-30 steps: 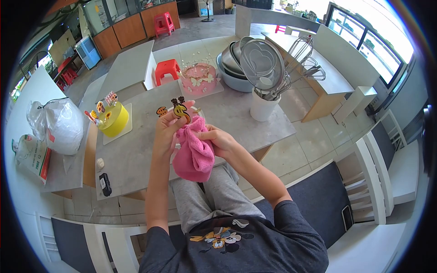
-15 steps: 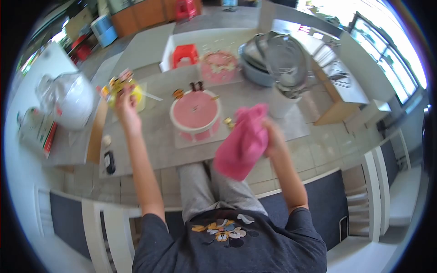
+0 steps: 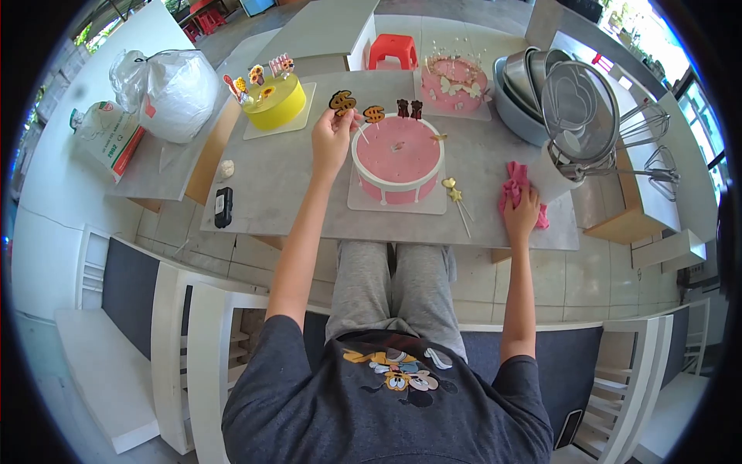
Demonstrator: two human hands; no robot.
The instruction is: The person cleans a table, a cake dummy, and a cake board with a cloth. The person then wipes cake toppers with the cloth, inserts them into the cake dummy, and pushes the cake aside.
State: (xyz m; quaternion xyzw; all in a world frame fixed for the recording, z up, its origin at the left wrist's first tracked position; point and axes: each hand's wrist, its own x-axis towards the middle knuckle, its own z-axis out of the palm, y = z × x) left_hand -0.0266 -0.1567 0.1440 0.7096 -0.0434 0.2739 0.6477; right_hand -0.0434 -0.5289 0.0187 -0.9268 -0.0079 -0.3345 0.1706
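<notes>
My left hand (image 3: 334, 139) pinches a dark-and-gold dollar-sign cake topper (image 3: 342, 102) beside the pink cake (image 3: 397, 151). This cake has a white rim and stands on a white board (image 3: 360, 200). Another dollar-sign topper (image 3: 374, 114) and two dark bear-shaped toppers (image 3: 410, 110) stand at its far edge. At the table's right, my right hand (image 3: 523, 213) has its fingers closed over a crumpled pink cloth (image 3: 513, 182), which lies on the tabletop. Gold heart and star picks (image 3: 454, 192) lie between the pink cake and that hand.
A yellow cake (image 3: 277, 104) with sunflower toppers stands at the back left, and a second pink cake (image 3: 454, 85) at the back right. Bowls (image 3: 516, 97), a sieve (image 3: 581, 112) and whisks (image 3: 661, 166) crowd the right. A black object (image 3: 223, 207) lies near the left edge.
My left hand has moved right from the yellow cake to the pink cake with the dollar-sign topper. My right hand has lowered the pink cloth onto the table at the right. The view has shifted.
</notes>
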